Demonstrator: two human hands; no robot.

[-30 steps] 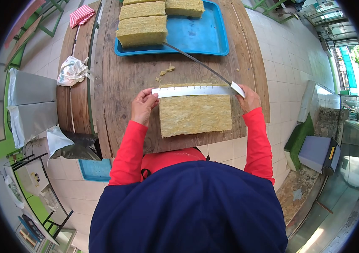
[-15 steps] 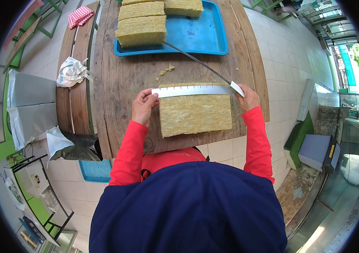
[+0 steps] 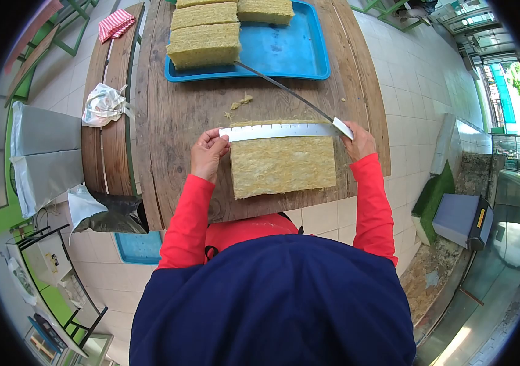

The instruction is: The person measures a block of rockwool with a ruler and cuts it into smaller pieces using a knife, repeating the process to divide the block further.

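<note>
A yellowish fibrous block (image 3: 283, 166) lies on the wooden table (image 3: 180, 110) close to its front edge. Across the block's upper part runs a white strip marked like a ruler (image 3: 281, 130). My left hand (image 3: 208, 154) pinches the strip's left end between thumb and fingers. At the other end, my right hand (image 3: 360, 143) is closed on the white handle (image 3: 343, 128) of a long thin dark blade (image 3: 287, 90), beside the strip's right end. The blade slants up and left, its tip near the blocks on the tray.
A blue tray (image 3: 290, 52) at the table's back holds several similar blocks (image 3: 205, 44). Small yellow scraps (image 3: 241, 101) lie between tray and block. On the bench to the left are a white plastic bag (image 3: 104, 105) and a red striped cloth (image 3: 116, 24).
</note>
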